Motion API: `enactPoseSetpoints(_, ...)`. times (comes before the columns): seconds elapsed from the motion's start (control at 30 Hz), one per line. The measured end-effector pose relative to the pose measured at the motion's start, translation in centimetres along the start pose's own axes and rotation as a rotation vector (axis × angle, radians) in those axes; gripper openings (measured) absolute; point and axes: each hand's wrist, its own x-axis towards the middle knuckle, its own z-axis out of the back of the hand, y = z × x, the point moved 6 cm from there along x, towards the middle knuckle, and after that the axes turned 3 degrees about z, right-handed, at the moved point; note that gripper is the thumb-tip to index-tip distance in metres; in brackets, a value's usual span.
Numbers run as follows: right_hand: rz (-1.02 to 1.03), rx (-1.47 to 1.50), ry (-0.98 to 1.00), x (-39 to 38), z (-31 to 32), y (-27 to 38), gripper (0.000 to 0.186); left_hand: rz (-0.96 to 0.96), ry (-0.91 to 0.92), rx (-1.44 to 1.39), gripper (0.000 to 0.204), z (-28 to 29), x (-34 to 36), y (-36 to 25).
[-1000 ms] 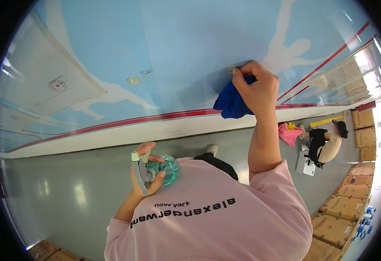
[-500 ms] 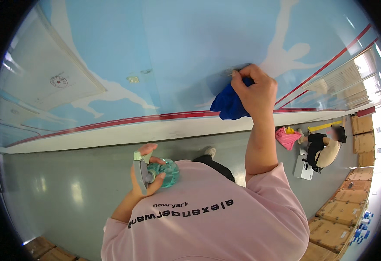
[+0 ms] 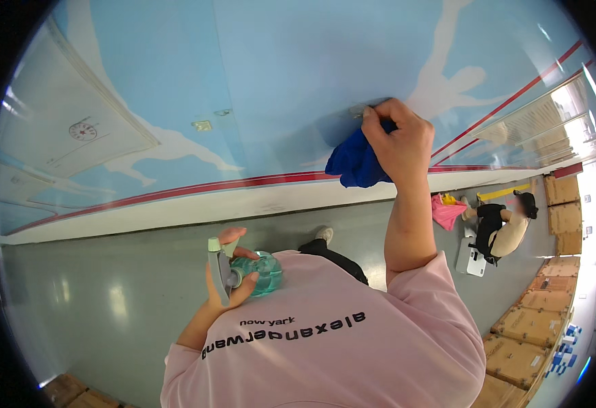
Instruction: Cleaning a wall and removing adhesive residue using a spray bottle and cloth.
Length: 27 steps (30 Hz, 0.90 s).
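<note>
My left hand (image 3: 226, 285) is wrapped round the neck of a spray bottle (image 3: 265, 274) with a grey and pale green trigger head and clear teal liquid, held near my chest. My right hand (image 3: 403, 139) is raised to the light blue wall (image 3: 298, 68) and grips a crumpled blue cloth (image 3: 358, 162), which hangs below the fingers. Its thumb and fingertips meet at a small greyish residue mark (image 3: 357, 111) on the wall; whether they pinch it I cannot tell. Further left on the wall are a yellowish residue patch (image 3: 202, 126) and a smaller mark (image 3: 223, 112).
A red stripe (image 3: 270, 179) runs along the wall above its white base. On the right, a person (image 3: 505, 228) in a black cap sits low by a pink bag (image 3: 447, 212) and a white case (image 3: 472, 262). Stacked brown boxes (image 3: 529, 326) line the right side of the grey floor (image 3: 141, 292).
My view has shifted slightly, so the wall marks sit a little further left. Both hands keep nearly the same place and hold; the blue cloth has moved only slightly.
</note>
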Motion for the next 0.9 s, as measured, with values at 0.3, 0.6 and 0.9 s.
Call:
enactPoseSetpoints(0.3, -0.003, -0.026, 0.038, 0.3, -0.1, -0.3, 0.014, -0.015, 0.003, -0.03, 0.067, -0.1, 0.1, -0.1)
enactPoseSetpoints(0.6, 0.039, -0.056, 0.021, -0.3, 0.5, -1.2, 0.015, 0.005, 0.035, 0.002, 0.068, -0.2, 0.5, -1.1)
enactPoseSetpoints(0.9, 0.026, -0.22, 0.023, 0.1, 0.5, -0.7, 0.022, -0.039, -0.002, -0.002, 0.066, -0.2, 0.5, -0.7)
